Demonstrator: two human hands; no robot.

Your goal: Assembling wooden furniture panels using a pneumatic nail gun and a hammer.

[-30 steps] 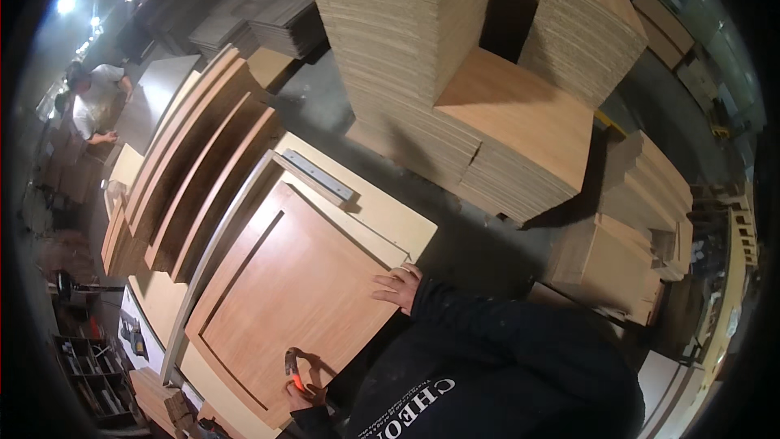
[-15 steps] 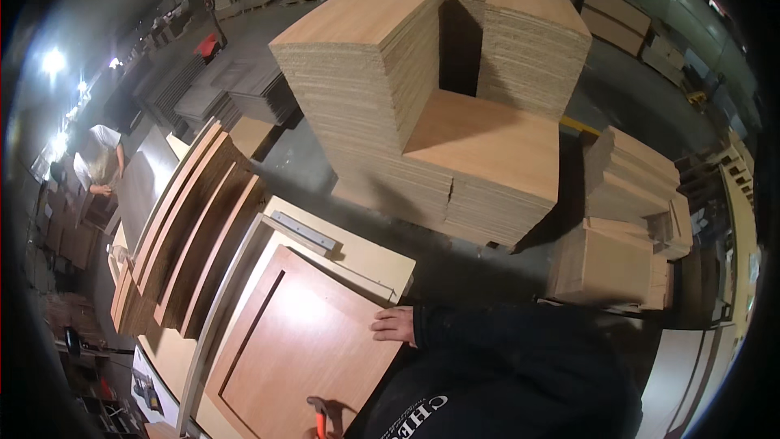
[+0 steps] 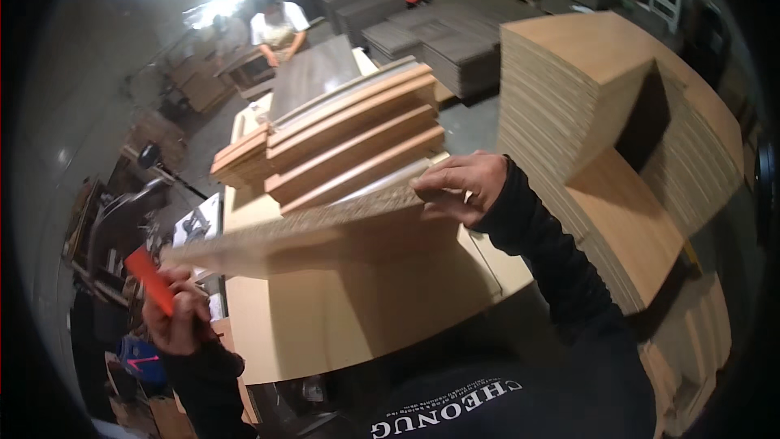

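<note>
A wood-coloured particleboard panel (image 3: 349, 237) stands tilted up on its edge above the pale bench board (image 3: 317, 333), its rough edge upward. My right hand (image 3: 467, 185) is closed around the panel's right end, thumb and fingers on opposite sides. At the other end, my left hand (image 3: 180, 313) is closed on the orange handle of a hammer (image 3: 150, 280); the hammer's head is hidden. The fingers of that hand lie close to the panel's left end, and whether they touch it I cannot tell.
Beyond the panel lie stacked wooden parts (image 3: 357, 138) on the bench. Tall stacks of particleboard panels (image 3: 552, 106) stand to the right. A person (image 3: 279, 28) works at the far end, near dark board stacks (image 3: 455, 41). A power tool (image 3: 195, 226) lies at left.
The panel, lying flat before, is now raised and tilted. My right hand has gone from resting on it to gripping its end. The view has swung left, and my left hand shows more fully.
</note>
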